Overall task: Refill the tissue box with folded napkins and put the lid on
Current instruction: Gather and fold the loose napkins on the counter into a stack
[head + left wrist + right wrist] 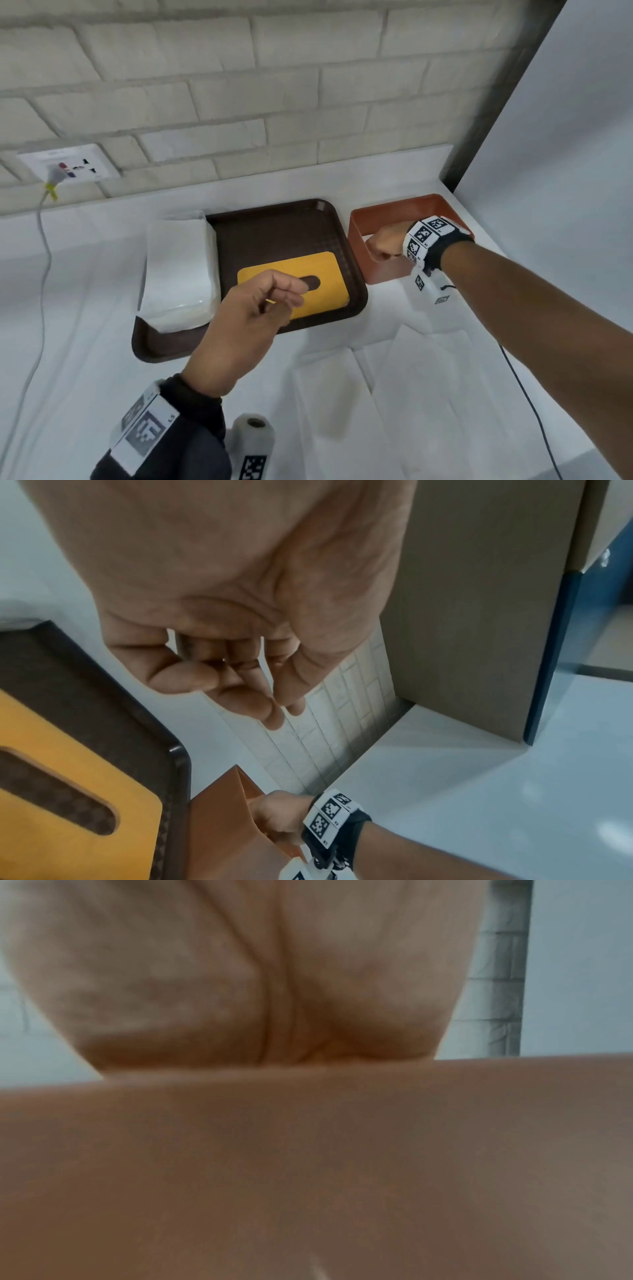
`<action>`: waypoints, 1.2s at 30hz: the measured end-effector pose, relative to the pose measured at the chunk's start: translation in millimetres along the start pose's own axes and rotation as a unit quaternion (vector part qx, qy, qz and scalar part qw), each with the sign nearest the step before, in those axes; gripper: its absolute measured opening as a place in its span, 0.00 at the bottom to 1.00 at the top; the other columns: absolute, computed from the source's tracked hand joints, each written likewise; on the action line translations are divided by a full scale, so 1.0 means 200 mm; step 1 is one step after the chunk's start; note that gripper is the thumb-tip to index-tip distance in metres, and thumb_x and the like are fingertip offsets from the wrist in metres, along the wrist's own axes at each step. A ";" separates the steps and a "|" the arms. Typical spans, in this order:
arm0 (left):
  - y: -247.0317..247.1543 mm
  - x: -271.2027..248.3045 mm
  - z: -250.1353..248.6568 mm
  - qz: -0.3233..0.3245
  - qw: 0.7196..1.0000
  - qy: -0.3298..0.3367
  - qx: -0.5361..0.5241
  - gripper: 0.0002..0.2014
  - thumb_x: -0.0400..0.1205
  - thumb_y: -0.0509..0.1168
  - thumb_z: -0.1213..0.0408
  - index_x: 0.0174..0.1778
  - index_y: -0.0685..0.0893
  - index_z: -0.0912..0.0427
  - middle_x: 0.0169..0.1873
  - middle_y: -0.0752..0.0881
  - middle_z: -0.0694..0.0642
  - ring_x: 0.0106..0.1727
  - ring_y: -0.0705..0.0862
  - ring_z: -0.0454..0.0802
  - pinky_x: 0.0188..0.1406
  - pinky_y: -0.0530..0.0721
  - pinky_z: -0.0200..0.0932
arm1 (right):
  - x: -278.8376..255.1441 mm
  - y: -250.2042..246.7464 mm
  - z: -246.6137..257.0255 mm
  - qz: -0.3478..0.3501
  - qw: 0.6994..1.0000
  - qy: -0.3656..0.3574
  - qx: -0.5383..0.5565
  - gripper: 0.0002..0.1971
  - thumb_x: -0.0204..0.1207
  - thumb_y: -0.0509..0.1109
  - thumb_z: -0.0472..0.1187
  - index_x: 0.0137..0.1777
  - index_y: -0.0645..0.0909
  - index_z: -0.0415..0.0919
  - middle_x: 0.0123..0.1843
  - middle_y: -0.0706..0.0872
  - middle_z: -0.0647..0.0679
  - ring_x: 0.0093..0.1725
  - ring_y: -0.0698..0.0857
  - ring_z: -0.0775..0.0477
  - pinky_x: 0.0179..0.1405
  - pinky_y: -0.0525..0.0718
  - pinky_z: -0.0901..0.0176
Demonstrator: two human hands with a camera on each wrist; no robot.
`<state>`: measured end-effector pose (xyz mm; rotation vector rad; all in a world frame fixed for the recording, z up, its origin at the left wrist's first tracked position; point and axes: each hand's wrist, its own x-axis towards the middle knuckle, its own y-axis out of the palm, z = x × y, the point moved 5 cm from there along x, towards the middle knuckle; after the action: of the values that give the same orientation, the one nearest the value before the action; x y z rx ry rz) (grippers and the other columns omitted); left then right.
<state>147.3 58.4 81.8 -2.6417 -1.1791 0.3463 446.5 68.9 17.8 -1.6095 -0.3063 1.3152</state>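
An orange-brown tissue box stands open on the white counter, right of the tray. My right hand reaches into it and grips its near wall, fingers hidden inside. The left wrist view shows that right hand curled over the tissue box wall. The right wrist view is filled by the palm against the box wall. The yellow slotted lid lies flat in the tray. My left hand hovers over the lid, loosely curled and holding nothing. A stack of folded white napkins sits at the tray's left end.
The dark brown tray lies mid-counter near the brick wall. Flat white napkins are spread on the counter at front right. A wall socket with a hanging cable is at the left. A dark post bounds the right.
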 end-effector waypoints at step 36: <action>-0.42 -0.91 0.81 -0.023 0.984 -0.156 -0.083 0.05 0.84 0.69 0.61 0.45 0.89 0.53 0.42 0.90 0.54 0.34 0.83 0.39 0.36 0.78 0.33 | -0.88 1.02 0.35 -0.189 0.929 0.109 0.300 0.17 0.75 0.75 0.55 0.35 0.71 0.50 0.34 0.79 0.55 0.41 0.80 0.48 0.36 0.73 0.57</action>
<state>-79.0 -5.6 -24.1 -2.7677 -1.4144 0.7042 244.7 -114.9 -33.7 -1.0897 -0.0566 0.8127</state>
